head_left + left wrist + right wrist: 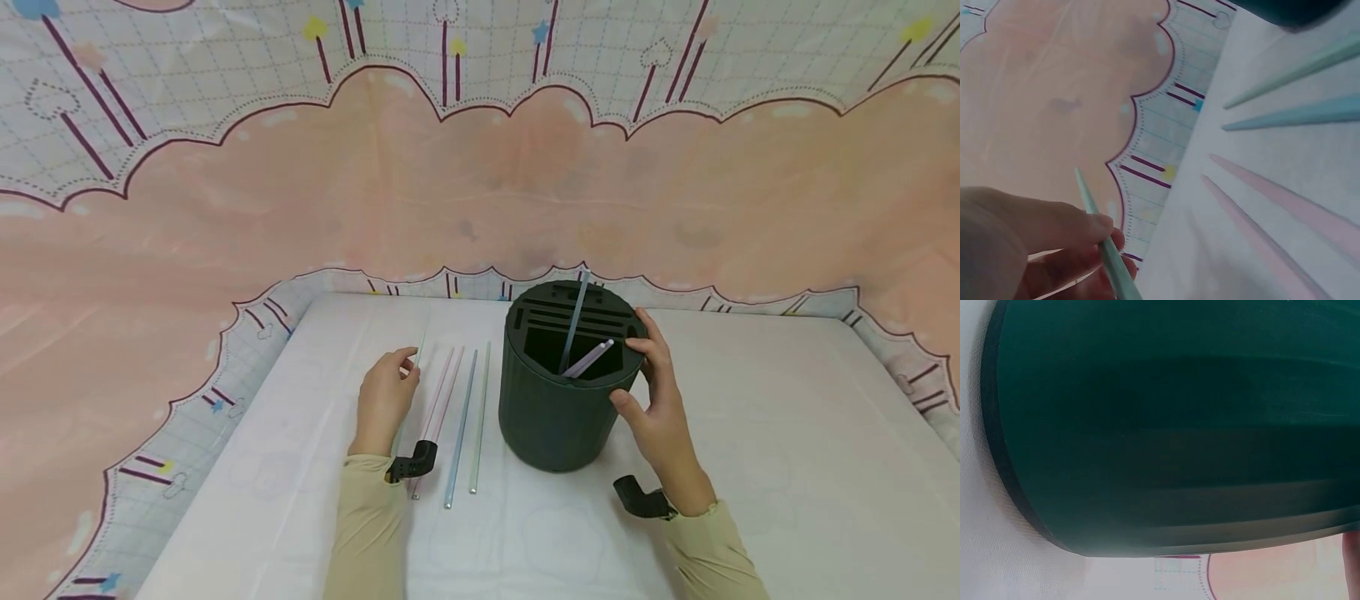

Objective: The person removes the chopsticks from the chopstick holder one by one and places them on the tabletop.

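Observation:
My left hand [386, 396] pinches a pale green chopstick [1116, 269] between thumb and fingers, its thin end pointing away. Beside that hand, two pink chopsticks [450, 400], a blue chopstick [460, 433] and another green chopstick [481, 417] lie side by side on the table. My right hand [663, 421] grips the upper right side of a dark green utensil holder [562, 425], thumb in front and fingers at the rim. A blue chopstick [575, 317] stands tilted in the holder's front opening, with two purple chopsticks [588, 360] leaning lower there. Only the holder's side fills most of the right wrist view.
A white-covered table [787, 433] lies under everything. Behind and to the sides hangs a peach cloth [465, 200] with scalloped edges and printed stars. A black wrist mount [414, 461] on the left arm overlaps the pink chopsticks in the head view.

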A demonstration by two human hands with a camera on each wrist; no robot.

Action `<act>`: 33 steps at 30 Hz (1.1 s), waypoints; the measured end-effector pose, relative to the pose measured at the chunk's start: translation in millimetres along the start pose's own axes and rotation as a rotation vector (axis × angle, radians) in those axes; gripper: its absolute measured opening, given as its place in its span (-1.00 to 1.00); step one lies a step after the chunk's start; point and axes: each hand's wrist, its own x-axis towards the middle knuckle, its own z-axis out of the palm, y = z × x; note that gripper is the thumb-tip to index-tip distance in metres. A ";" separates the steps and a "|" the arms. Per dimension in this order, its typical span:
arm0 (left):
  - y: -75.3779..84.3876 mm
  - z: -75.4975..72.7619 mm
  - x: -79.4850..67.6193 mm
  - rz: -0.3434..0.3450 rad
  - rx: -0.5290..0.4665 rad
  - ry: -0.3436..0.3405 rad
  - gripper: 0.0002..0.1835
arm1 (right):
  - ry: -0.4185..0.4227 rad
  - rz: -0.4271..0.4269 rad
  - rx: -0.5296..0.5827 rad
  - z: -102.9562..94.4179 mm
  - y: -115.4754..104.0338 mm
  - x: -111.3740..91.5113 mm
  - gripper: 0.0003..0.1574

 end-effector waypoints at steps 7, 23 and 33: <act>-11.4 13.4 0.6 -0.006 0.033 -0.088 -0.65 | 0.004 -0.011 0.017 0.6 1.0 0.2 -0.23; -15.8 19.8 -4.9 -0.075 0.095 -0.188 -0.64 | -0.002 -0.030 0.029 1.1 1.5 1.8 -0.23; -14.1 -11.1 -5.1 -0.040 0.049 -0.337 -0.56 | -0.001 -0.023 0.028 1.2 0.9 2.1 -0.22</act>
